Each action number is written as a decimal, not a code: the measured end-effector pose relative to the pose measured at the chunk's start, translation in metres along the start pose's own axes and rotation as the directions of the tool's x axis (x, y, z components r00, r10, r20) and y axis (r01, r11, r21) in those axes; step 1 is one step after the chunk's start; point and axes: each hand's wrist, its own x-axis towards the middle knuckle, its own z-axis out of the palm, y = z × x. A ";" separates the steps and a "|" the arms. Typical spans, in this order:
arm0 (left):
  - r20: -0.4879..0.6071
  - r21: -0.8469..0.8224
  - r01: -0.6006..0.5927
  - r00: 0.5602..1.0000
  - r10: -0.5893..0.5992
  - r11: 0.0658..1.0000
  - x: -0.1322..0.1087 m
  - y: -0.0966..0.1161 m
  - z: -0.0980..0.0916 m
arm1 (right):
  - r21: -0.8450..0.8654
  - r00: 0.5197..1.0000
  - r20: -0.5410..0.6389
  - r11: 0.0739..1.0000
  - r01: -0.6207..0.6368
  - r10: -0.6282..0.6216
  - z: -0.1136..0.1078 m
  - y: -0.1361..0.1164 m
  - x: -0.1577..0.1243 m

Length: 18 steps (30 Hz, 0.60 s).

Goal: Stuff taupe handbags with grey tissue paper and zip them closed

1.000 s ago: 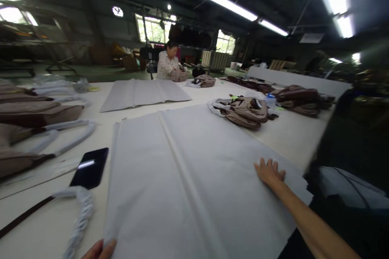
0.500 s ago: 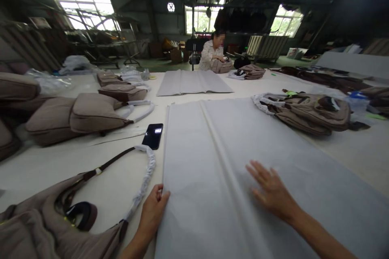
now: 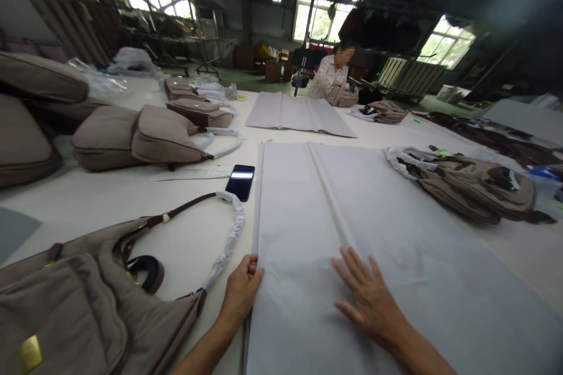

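A large pale grey sheet (image 3: 299,205), apparently paper in a stack, lies across the table before me, with a raised lengthwise crease. My left hand (image 3: 241,284) pinches the sheet's left edge, thumb on top and fingers curled. Flat on the sheet near the crease rests my right hand (image 3: 367,296), its fingers spread and holding nothing. Left of my left hand is a taupe handbag (image 3: 79,287) with a white-wrapped strap (image 3: 233,228). A black phone (image 3: 240,183) lies by the sheet's left edge.
Several taupe bags (image 3: 162,135) are piled at the left. More bags (image 3: 479,184) lie at the right. A second grey stack (image 3: 303,114) sits farther back on the white table (image 3: 189,217). Beyond it, a person (image 3: 328,75) handles a bag.
My right hand has moved left and toward me over the sheet, to the crease. The left hand stays at the edge. The camera view has turned and tilted.
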 end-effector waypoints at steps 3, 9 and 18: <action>0.042 -0.102 0.068 0.997 -0.064 0.992 -0.002 0.001 -0.001 | 0.013 0.994 0.098 0.999 -0.053 0.051 0.016 -0.025 0.011; -0.015 -0.341 0.137 0.988 -0.151 0.930 -0.003 -0.003 -0.006 | -0.024 0.979 -0.147 0.989 -0.144 0.139 -0.009 -0.091 0.051; -0.088 -0.465 0.145 0.974 -0.208 0.873 -0.022 -0.009 -0.041 | -0.015 0.998 -0.056 0.999 -0.039 0.038 0.032 -0.127 0.087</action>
